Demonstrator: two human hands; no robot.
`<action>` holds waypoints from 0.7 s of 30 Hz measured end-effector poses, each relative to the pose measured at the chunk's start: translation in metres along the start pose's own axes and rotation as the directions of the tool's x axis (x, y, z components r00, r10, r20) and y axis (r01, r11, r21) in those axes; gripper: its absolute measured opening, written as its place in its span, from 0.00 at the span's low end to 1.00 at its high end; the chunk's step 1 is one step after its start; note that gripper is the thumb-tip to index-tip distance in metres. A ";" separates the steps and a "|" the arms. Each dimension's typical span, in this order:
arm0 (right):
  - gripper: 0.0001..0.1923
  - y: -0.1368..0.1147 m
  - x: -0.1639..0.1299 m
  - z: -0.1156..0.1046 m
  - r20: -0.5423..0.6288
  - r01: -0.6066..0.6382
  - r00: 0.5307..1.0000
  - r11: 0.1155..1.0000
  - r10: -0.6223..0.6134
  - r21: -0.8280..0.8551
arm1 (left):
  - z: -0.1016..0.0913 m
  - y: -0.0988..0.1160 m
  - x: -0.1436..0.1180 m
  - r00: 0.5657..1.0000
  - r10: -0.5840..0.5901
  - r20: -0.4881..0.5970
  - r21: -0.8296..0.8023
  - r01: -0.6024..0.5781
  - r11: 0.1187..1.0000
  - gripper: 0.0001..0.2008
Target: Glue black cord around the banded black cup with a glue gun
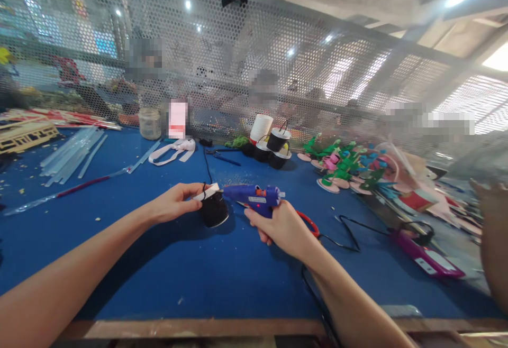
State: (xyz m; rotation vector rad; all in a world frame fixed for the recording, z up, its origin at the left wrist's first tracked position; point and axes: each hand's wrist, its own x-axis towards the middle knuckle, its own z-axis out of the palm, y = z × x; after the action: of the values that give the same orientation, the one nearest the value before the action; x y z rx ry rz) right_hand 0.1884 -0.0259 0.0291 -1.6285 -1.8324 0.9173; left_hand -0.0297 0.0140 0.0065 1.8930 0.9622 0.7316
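Toward the bench's (119,263) far left edge lie clear glue sticks (71,155), blurred at their ends. Near the bench's middle the left hand (174,202) pinches a small black cup (214,208) by its white rim – fingertips partly hidden behind it. Just beside it, the right hand (280,226) is clenched round the grip of a blue glue gun (256,198), nozzle at the cup's rim; the palm covers the trigger. Its black cord (345,231) trails right. More cups (273,147) stand toward the far edge. At the right edge, a purple tool (424,255) lies smeared – hard to identify.
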 end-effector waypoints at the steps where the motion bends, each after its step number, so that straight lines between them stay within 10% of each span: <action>1: 0.15 0.001 0.001 0.000 -0.005 -0.005 1.000 1.000 0.005 -0.002 | 0.000 -0.001 0.000 1.000 0.006 0.016 -0.019 -0.006 1.000 0.11; 21: 0.12 0.000 -0.006 0.012 0.040 0.006 0.999 1.000 -0.007 0.021 | -0.001 -0.001 -0.002 0.991 0.106 0.086 0.071 -0.112 0.991 0.08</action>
State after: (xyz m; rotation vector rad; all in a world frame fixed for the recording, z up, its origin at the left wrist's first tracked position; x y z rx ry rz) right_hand 0.1803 -0.0334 0.0222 -1.6015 -1.8483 0.9697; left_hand -0.0316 0.0134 0.0063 2.0391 0.8512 0.6836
